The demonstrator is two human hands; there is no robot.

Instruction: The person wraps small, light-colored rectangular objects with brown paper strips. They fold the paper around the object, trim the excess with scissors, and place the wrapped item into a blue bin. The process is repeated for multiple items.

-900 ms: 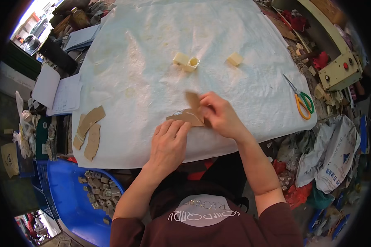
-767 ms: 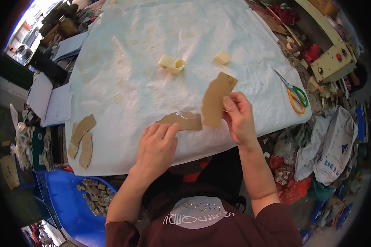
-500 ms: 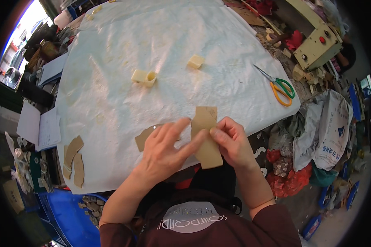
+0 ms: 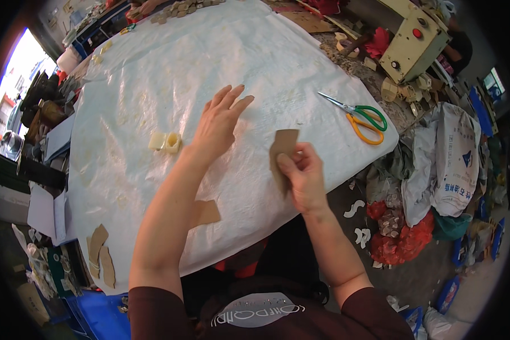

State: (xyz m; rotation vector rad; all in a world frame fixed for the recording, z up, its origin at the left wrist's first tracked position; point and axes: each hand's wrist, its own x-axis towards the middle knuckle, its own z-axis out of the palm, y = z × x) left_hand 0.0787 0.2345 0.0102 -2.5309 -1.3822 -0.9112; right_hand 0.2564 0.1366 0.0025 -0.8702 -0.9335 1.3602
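far left, off the counter's left edge: open notebook. blue tub sits below the near-left corner of the white-covered counter.

on that corner: a few brown pieces, flat, overlapping, pale string across them. two cream blocks side by side in the left half, the right one with a hollow in it. small grey-brown blocks in a cluster along the far edge.

loose brown piece flat toward the near edge, partly hidden by the left forearm.

left hand: reaching out over the middle of the counter, palm down, fingers straight and parted, no grip visible. can't see what's under the palm.

right hand: above the counter, inside the near edge. thumb and fingers closed in a pinch on the right side of the held brown piece, which is raised on its long axis, clear of the loose one.

scissors by the right edge, green and orange handles toward the near-right corner, tips toward the far side. control box with red button past the right edge. red bag and white sack off the near-right corner.
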